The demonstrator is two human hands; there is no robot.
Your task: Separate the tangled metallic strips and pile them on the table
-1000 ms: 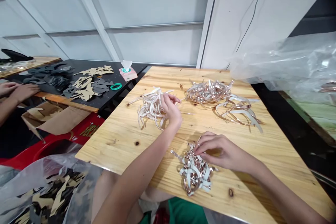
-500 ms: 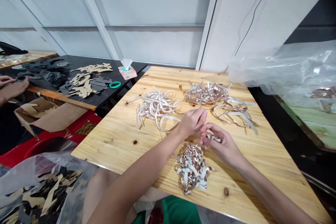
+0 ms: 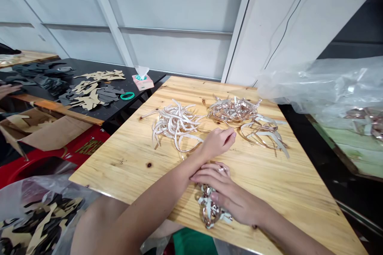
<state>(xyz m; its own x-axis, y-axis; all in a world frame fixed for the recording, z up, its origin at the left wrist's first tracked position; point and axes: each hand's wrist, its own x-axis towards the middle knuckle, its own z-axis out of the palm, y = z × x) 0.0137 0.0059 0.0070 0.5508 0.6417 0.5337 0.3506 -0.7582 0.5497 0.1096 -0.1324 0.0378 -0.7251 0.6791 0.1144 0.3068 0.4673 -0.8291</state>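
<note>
My left hand [image 3: 220, 142] is closed above the middle of the wooden table [image 3: 131, 167], its fingers curled; what they hold, if anything, is hidden. Below it, my right hand [image 3: 229, 195] lies palm down with fingers spread over a small heap of short shiny strips [image 3: 211, 211], partly covering it. Its fingertips reach my left forearm. Beyond my left hand are a pile of long pale strips [image 3: 176, 121], a tangle of shiny pinkish strips [image 3: 235, 109] and a looser group of curved strips [image 3: 266, 131].
On the black table [image 3: 116, 107] at left are grey and beige cut pieces, a green tape ring [image 3: 127, 95] and a tissue box [image 3: 143, 82]. Another person's hand [image 3: 8, 89] shows at far left. A plastic bag of scraps [image 3: 38, 223] is lower left; clear plastic [image 3: 329, 79] hangs at right.
My right hand has moved down and left from beside my left hand onto the short-strip heap, and its fingers have spread. My left hand stays closed in nearly the same place.
</note>
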